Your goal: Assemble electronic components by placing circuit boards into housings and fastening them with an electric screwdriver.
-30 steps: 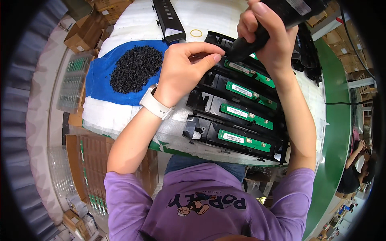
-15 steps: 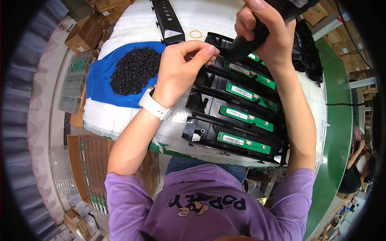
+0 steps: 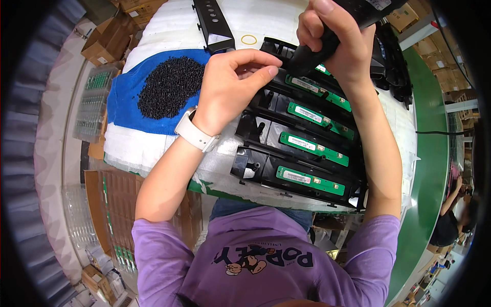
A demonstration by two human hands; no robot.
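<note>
My right hand (image 3: 350,51) is wrapped round a black electric screwdriver (image 3: 307,60), whose nose slants down over the far housings. Close by that nose, my left hand (image 3: 230,87) is in a pinch, thumb and forefinger tips nearly together; whatever sits between them is too small to make out. Several long black plastic housings (image 3: 263,169) lie in a row below my hands. Each of the nearer ones carries a narrow green circuit board (image 3: 309,180) with a white label. To the left, a heap of small black screws (image 3: 171,87) rests on a blue cloth (image 3: 123,112).
A black strip with round holes (image 3: 212,25) and a yellow rubber band (image 3: 249,40) lie toward the back of the white-covered table (image 3: 163,30). More black parts (image 3: 391,66) are stacked at the right. Open cardboard boxes (image 3: 105,43) and clear trays of boards (image 3: 92,110) stand at the left.
My left thumb and forefinger have shifted slightly toward the screwdriver's nose, and the forefinger is straighter. The right hand keeps its grip, almost in the same place.
</note>
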